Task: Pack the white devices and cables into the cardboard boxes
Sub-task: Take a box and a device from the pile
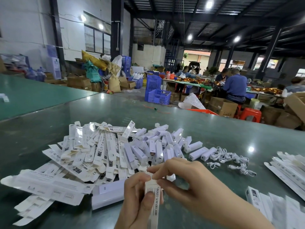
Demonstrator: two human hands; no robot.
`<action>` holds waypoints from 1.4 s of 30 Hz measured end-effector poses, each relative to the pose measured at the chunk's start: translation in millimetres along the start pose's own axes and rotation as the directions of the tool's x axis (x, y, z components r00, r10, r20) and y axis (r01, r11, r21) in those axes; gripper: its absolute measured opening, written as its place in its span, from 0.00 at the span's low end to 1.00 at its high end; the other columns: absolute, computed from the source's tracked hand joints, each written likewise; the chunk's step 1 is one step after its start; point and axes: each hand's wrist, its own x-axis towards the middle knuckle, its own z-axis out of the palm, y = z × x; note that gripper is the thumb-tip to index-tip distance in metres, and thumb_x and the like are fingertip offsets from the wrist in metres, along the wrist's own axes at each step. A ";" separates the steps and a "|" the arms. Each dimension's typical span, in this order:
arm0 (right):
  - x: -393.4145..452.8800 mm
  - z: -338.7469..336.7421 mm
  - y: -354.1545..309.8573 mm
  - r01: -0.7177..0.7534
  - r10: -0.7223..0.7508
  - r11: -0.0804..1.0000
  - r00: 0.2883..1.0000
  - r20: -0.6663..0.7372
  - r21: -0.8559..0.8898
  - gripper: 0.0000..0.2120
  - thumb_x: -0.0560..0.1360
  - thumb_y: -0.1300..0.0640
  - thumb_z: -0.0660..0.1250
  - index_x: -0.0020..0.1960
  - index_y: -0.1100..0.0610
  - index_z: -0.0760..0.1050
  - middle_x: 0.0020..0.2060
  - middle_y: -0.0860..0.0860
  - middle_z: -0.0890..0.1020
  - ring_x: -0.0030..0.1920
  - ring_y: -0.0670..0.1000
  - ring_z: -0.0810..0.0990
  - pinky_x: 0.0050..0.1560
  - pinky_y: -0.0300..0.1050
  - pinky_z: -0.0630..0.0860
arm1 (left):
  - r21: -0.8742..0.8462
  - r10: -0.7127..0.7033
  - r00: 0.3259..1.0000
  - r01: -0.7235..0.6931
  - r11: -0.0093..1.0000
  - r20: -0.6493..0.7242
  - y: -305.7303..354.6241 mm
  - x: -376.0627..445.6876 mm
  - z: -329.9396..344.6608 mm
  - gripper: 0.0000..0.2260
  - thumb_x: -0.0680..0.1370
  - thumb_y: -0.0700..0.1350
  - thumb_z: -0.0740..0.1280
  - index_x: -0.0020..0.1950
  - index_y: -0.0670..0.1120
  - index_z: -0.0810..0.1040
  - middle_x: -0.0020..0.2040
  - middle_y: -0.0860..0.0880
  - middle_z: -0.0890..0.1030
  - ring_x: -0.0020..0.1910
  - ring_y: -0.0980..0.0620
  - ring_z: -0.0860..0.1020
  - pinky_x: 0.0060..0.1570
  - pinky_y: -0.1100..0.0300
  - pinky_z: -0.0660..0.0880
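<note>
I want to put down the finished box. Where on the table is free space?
Bare table lies beyond the white devices, and between the cables and the flat boxes on the right. The area left of the left hand is crowded with the box pile.

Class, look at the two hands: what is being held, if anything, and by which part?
A narrow printed cardboard box. The left hand grips its body; the right hand pinches its top end flap.
</note>
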 end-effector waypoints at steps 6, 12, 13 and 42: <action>4.3 -1.4 -0.3 -0.023 0.025 0.999 0.998 0.051 -0.041 0.03 0.79 0.57 0.62 0.49 0.49 0.72 0.54 0.45 0.81 0.59 0.31 0.73 0.54 0.38 0.74 | -0.008 0.058 0.997 -0.058 0.998 -0.045 4.1 4.6 5.1 0.10 0.80 0.51 0.62 0.61 0.57 0.69 0.43 0.45 0.79 0.37 0.53 0.78 0.39 0.62 0.77; 7.0 -4.0 -1.5 0.012 -0.004 0.994 0.998 0.070 -0.113 0.07 0.79 0.52 0.59 0.54 0.42 0.70 0.49 0.45 0.81 0.52 0.42 0.78 0.50 0.45 0.76 | 0.012 0.088 0.992 -0.087 0.996 -0.095 2.4 4.1 8.4 0.11 0.80 0.50 0.63 0.62 0.54 0.71 0.40 0.46 0.80 0.33 0.46 0.78 0.36 0.56 0.77; 6.9 -4.5 -1.9 0.016 -0.009 0.994 0.998 0.066 -0.110 0.07 0.78 0.52 0.59 0.54 0.43 0.71 0.48 0.46 0.82 0.52 0.42 0.78 0.50 0.45 0.76 | 0.009 0.094 0.991 -0.094 0.996 -0.093 2.6 4.4 8.6 0.11 0.80 0.50 0.63 0.62 0.54 0.71 0.42 0.45 0.81 0.33 0.45 0.78 0.36 0.55 0.77; -3.5 -7.2 -4.8 -0.011 0.016 0.998 0.996 0.085 -0.063 0.18 0.75 0.60 0.61 0.62 0.47 0.77 0.59 0.38 0.78 0.60 0.38 0.74 0.58 0.35 0.71 | -0.097 0.027 1.000 -0.029 0.995 -0.014 4.0 8.5 4.3 0.08 0.82 0.45 0.61 0.61 0.52 0.68 0.47 0.47 0.81 0.41 0.50 0.82 0.42 0.60 0.79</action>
